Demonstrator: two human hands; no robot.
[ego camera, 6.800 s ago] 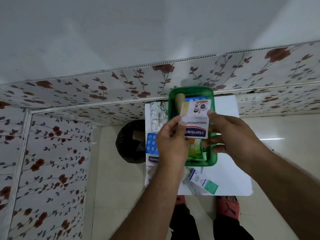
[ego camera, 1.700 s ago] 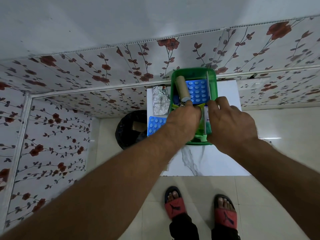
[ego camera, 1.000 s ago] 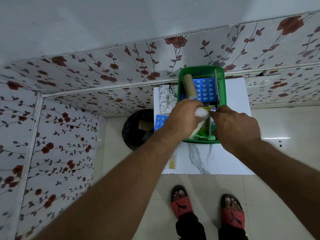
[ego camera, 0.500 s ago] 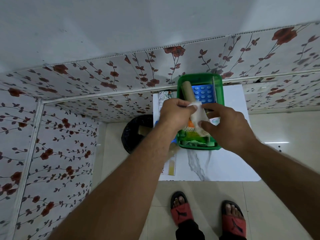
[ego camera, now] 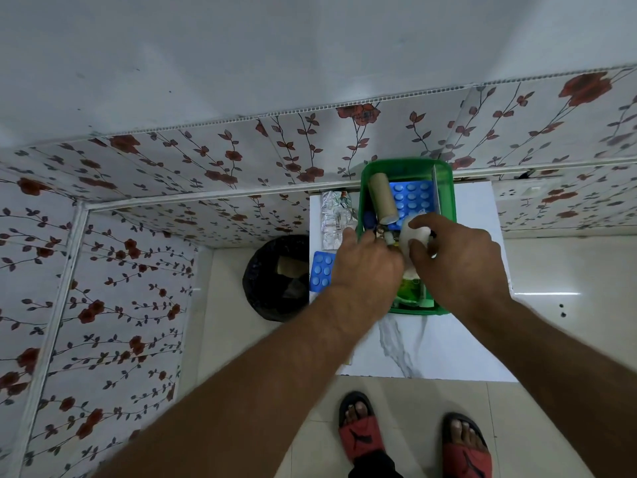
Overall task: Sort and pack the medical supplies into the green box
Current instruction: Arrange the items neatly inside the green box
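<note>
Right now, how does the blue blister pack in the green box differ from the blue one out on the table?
The pack in the box lies inside the green box, partly under a tan roll; the table pack lies outside, left of the box, on the white table. The boxed pack shows more rows of tablets; the left hand hides part of the table one. Both are blue, with round pale tablets facing up.

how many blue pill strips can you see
2. One blue pill strip lies in the far end of the green box, beside the tan roll. The other is on the table, left of the box, partly under the left hand. More may be hidden.
</note>
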